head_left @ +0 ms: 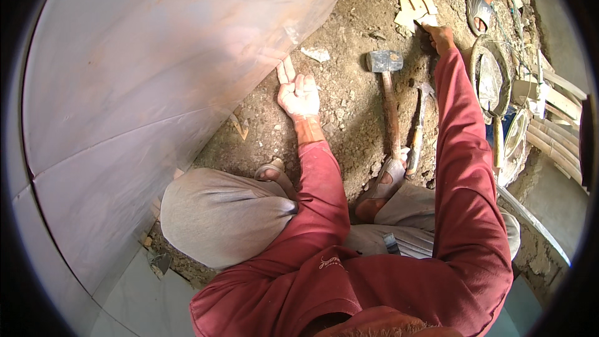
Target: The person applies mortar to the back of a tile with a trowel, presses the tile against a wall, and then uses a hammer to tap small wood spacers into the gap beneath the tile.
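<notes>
My left hand point(298, 95) rests palm up at the lower edge of the pale tiled wall point(143, 43), two fingers extended against it and the others curled, holding nothing. My right hand point(441, 39) reaches forward with fingers closed at the tip of some pale flat pieces point(412, 1) on the soil, apparently gripping one. A rubber mallet point(385, 62) with a wooden handle and a smaller hammer-like tool point(417, 140) lie between my arms on the dirt.
Another person's sandalled foot point(482, 9) stands at the upper right. A trowel-like tool and bucket-like items point(493, 81), bamboo lengths point(555, 137) and a long metal strip point(533, 218) lie along the right. My feet and knees are below on uneven soil point(337, 100).
</notes>
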A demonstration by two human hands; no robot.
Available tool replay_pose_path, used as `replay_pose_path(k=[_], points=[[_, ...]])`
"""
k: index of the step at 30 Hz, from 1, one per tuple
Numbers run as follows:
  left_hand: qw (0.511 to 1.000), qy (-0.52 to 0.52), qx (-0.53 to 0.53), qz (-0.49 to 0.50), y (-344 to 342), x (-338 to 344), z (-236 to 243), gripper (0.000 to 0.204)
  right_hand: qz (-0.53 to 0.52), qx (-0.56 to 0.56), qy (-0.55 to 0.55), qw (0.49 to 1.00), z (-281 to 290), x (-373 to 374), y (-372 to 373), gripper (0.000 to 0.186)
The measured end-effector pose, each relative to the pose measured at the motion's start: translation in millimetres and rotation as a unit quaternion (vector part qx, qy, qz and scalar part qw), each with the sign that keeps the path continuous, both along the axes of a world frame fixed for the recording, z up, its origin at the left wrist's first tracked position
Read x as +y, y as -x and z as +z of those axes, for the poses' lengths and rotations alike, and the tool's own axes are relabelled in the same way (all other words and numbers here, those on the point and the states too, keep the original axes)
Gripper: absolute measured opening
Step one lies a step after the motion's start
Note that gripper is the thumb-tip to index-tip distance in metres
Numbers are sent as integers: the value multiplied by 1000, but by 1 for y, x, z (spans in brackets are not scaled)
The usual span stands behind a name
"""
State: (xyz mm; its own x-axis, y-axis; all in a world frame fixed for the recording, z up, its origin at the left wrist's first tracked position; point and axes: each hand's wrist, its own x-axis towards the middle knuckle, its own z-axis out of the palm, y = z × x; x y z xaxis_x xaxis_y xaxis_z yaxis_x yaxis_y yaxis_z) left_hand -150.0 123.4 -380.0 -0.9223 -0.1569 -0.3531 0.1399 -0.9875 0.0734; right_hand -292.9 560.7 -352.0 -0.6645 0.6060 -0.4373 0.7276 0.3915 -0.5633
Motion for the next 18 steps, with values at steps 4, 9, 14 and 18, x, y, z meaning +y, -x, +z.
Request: replay_pose_path(k=[4,9,14,18], points=[[999,-42,6,-21,2,14,3,80,3,36,-119,992,-4,39,-13,33],[1000,-15,24,9,-1,-7,-5,82,-26,180,-94,979,-6,-25,0,36],[999,-34,3,-12,2,13,4,82,77,22,-276,958,-2,12,6,60],[1000,-12,0,7,-1,-4,0,83,86,-112,-94,985,34,-51,20,59]])
